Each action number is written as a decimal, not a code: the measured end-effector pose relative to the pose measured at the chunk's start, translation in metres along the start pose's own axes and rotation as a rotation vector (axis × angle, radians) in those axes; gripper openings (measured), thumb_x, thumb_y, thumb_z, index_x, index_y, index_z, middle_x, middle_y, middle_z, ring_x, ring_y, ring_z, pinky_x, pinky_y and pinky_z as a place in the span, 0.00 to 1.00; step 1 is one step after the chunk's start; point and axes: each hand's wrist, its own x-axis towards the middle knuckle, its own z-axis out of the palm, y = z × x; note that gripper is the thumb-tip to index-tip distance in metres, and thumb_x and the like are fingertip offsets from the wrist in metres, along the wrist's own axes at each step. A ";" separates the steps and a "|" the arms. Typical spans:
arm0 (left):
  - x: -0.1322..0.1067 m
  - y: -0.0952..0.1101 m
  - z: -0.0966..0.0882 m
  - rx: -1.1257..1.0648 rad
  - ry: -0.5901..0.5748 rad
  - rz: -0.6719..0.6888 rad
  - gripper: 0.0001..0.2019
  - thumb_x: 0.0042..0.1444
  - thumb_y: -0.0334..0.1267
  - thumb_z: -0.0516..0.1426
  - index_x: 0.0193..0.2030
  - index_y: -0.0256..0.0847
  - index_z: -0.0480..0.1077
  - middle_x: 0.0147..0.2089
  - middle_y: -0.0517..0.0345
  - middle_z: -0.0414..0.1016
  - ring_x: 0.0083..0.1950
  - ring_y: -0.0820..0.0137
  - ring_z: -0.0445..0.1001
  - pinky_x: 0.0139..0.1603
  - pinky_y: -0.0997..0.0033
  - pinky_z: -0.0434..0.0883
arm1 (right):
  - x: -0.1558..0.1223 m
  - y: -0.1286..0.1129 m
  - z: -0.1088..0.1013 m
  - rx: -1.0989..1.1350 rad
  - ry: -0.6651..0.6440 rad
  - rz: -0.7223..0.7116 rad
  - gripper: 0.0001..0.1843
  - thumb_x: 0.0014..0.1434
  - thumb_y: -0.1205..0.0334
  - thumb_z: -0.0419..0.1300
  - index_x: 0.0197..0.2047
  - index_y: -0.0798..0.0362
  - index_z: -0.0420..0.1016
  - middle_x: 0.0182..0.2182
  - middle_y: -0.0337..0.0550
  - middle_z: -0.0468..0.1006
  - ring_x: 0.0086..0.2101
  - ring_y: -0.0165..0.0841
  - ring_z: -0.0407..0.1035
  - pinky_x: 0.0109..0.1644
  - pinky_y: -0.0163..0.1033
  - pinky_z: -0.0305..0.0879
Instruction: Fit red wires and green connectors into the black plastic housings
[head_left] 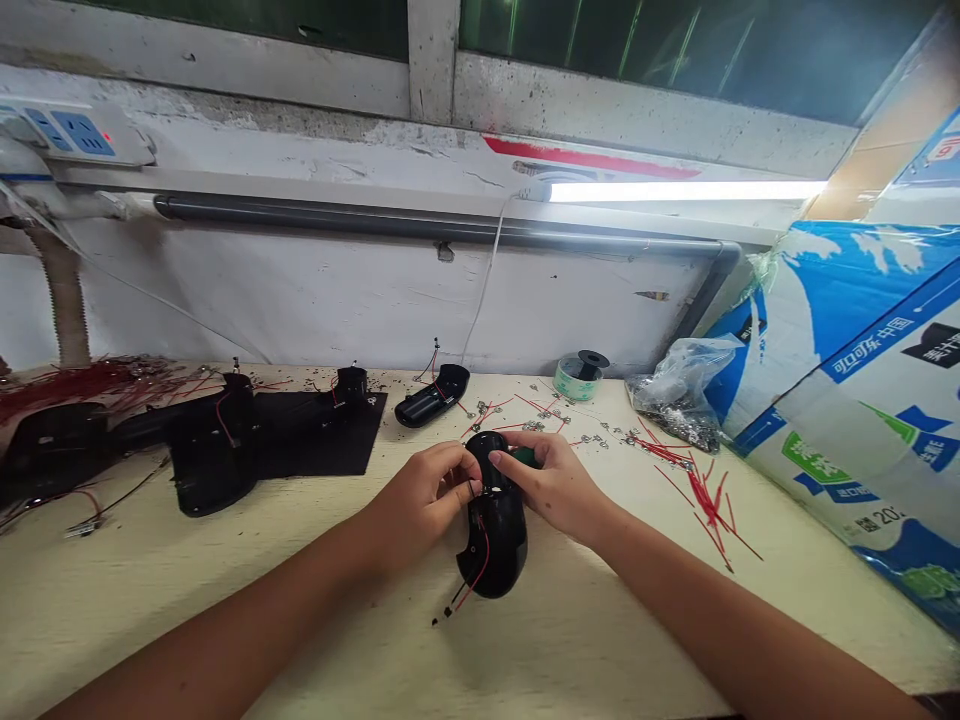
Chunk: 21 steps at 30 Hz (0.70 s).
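Over a cream-painted workbench (225, 610), both bare hands were clenched around a curved, glossy black plastic housing (496, 545), held upright in front of the person; whether its lower end touched the bench could not be told. The left hand (424, 500) curled its fingers over the upper end from one side, while the right hand (551, 485) gripped from the other, its fingertips (496, 458) pressed on top. A small green object (527, 457) showed just beneath the right hand, too hidden to identify. A thin red wire (481, 573) and a black lead (450, 600) trailed from the housing's hollow side.

Beyond the hands, similar black shells (214, 440) lay on a matte black mat (315, 432), and another black shell (433, 393) sat apart on the bare bench. Small metal terminals (540, 420) were scattered near a roll of pale green tape (579, 378), and cut red wires (709, 505) lay to the right beside a crumpled clear plastic bag (679, 400) of metal parts. A large cardboard carton (840, 400), printed in blue and green, stood at the bench's right end, with the characters 中国 legible.
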 end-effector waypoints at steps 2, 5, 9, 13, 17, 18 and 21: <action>0.000 0.000 0.000 0.031 0.008 0.015 0.06 0.61 0.39 0.53 0.36 0.42 0.69 0.38 0.60 0.70 0.41 0.73 0.68 0.42 0.71 0.65 | 0.000 0.002 0.000 0.008 0.001 0.038 0.16 0.59 0.50 0.64 0.38 0.57 0.76 0.30 0.42 0.76 0.24 0.26 0.65 0.25 0.31 0.61; -0.001 0.001 0.000 0.085 0.013 0.058 0.05 0.61 0.37 0.53 0.36 0.42 0.69 0.37 0.60 0.70 0.40 0.73 0.67 0.43 0.71 0.65 | 0.001 0.004 0.000 0.022 0.002 0.065 0.16 0.58 0.50 0.65 0.37 0.56 0.76 0.29 0.41 0.77 0.23 0.26 0.66 0.24 0.31 0.61; -0.001 0.000 0.000 0.111 0.005 0.083 0.05 0.60 0.35 0.53 0.36 0.42 0.70 0.38 0.59 0.72 0.41 0.73 0.68 0.44 0.71 0.66 | 0.003 0.005 0.000 0.105 0.046 0.116 0.19 0.52 0.49 0.70 0.38 0.56 0.77 0.25 0.40 0.75 0.21 0.28 0.67 0.23 0.32 0.64; -0.001 0.000 0.000 0.106 0.015 0.048 0.05 0.61 0.37 0.54 0.36 0.42 0.70 0.37 0.59 0.73 0.40 0.73 0.69 0.43 0.71 0.66 | 0.004 0.003 0.001 0.175 0.087 0.172 0.20 0.50 0.51 0.72 0.41 0.56 0.76 0.23 0.39 0.76 0.18 0.26 0.65 0.19 0.31 0.61; -0.002 0.002 0.000 0.076 0.020 0.017 0.07 0.61 0.40 0.54 0.36 0.42 0.70 0.37 0.60 0.73 0.40 0.73 0.70 0.43 0.71 0.66 | 0.004 0.001 0.001 0.178 0.085 0.174 0.19 0.51 0.52 0.72 0.39 0.56 0.76 0.27 0.41 0.77 0.19 0.25 0.65 0.18 0.30 0.59; -0.002 0.002 0.000 0.071 0.018 0.016 0.07 0.61 0.40 0.54 0.36 0.42 0.70 0.37 0.60 0.73 0.40 0.73 0.70 0.44 0.71 0.66 | 0.003 0.001 0.001 0.172 0.086 0.173 0.18 0.51 0.53 0.72 0.39 0.56 0.76 0.27 0.41 0.77 0.19 0.24 0.64 0.18 0.29 0.58; -0.002 0.003 0.000 0.064 0.017 0.010 0.08 0.62 0.42 0.53 0.36 0.41 0.69 0.36 0.60 0.72 0.40 0.73 0.69 0.43 0.71 0.66 | 0.004 0.002 0.001 0.167 0.090 0.176 0.18 0.51 0.52 0.72 0.40 0.56 0.77 0.27 0.41 0.77 0.20 0.24 0.65 0.18 0.29 0.59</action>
